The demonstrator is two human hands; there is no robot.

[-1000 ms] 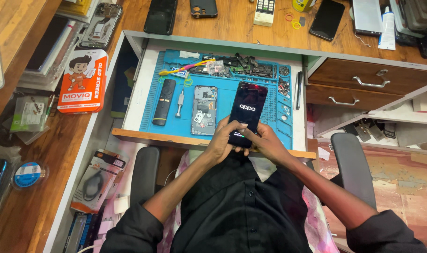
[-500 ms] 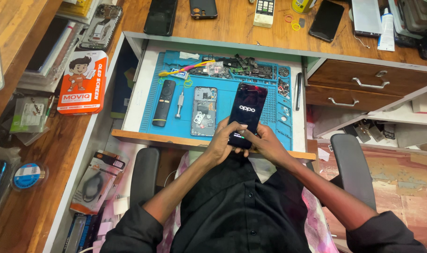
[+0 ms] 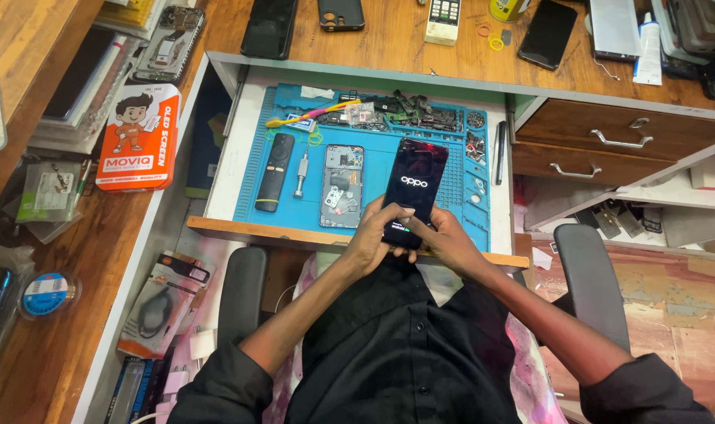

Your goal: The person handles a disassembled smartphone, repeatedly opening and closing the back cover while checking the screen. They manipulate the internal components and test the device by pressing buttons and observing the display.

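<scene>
We hold a black slab smartphone with a lit dark screen (image 3: 412, 191) over the near right part of the blue silicone work mat (image 3: 291, 216), which lies in the open drawer of the wooden table (image 3: 397, 43). Left hand (image 3: 371, 238) wraps the phone's lower left edge, fingers curled around it. Right hand (image 3: 444, 238) grips the lower right edge, its thumb laid across the bottom of the screen. Both hands sit just past the mat's near edge, above the drawer's wooden front lip.

On the mat, left of the phone: an opened phone body with bare circuit parts (image 3: 342, 186), just beside the phone. Further left a small silver screwdriver (image 3: 300, 174), then a black stick remote with a yellow-green end (image 3: 274, 171). At the mat's far edge, a yellow-and-pink toothbrush (image 3: 309, 116) and a heap of dark small parts (image 3: 404, 111).

Well left of the mat, on the table, an orange flat box with a cartoon figure (image 3: 138, 137).
</scene>
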